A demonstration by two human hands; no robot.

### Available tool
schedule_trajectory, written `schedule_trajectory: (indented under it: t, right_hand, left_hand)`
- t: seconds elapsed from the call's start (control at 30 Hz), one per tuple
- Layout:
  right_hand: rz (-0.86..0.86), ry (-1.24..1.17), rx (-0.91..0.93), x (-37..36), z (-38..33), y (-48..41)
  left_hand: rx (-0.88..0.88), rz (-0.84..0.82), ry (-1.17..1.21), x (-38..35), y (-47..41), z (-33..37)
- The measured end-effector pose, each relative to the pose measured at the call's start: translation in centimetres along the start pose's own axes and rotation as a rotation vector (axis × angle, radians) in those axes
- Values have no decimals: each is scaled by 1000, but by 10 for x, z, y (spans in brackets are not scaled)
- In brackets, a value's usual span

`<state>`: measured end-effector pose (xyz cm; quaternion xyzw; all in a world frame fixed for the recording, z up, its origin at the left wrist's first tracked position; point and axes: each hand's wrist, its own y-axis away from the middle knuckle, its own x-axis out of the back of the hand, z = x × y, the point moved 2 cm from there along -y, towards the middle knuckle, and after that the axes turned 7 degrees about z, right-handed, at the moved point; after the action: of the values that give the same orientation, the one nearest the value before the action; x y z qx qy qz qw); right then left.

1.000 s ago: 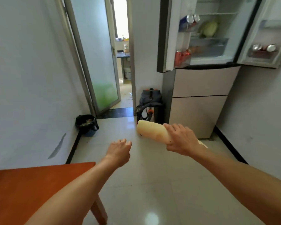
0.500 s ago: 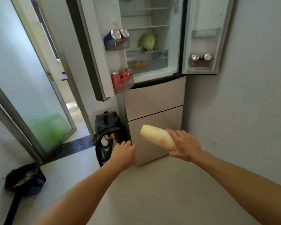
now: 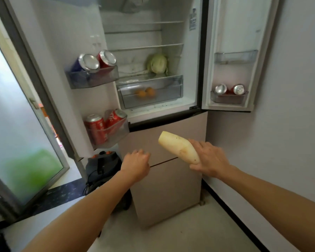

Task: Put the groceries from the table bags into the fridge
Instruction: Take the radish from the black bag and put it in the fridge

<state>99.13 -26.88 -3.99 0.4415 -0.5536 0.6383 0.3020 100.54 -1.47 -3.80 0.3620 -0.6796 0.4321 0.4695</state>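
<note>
My right hand (image 3: 210, 157) grips a pale white radish (image 3: 178, 147) by its thick end, the cut tip pointing up and left toward the fridge (image 3: 171, 179). Both upper fridge doors stand wide open. My left hand (image 3: 135, 165) hangs in a loose fist with nothing in it, in front of the lower drawers. Inside, a cabbage (image 3: 158, 63) rests on the bottom shelf and two oranges (image 3: 145, 92) lie in the clear crisper drawer (image 3: 168, 88). The radish is below the open compartment, level with the upper beige drawer front.
Soda cans fill the left door bins (image 3: 91, 77) (image 3: 105, 128) and the right door bin (image 3: 229, 92). A dark vacuum cleaner (image 3: 104, 168) stands on the floor left of the fridge. A frosted glass door (image 3: 16, 124) is at left, a white wall (image 3: 289, 124) at right.
I have walked from the table up to the fridge, which now fills the view. Both hands have risen a little, the radish still in my right hand.
</note>
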Motion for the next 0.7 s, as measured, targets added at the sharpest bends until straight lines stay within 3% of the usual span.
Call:
schedule_trajectory:
  t: [0.4,0.7]
  right_hand:
    - [203,-40,18,-6,59,-269]
    - [186,-75,37,-37,76,-462]
  left_hand:
    - [160,242,19,1,-272,-80]
    - [356,364,-24,-1,-404,-143]
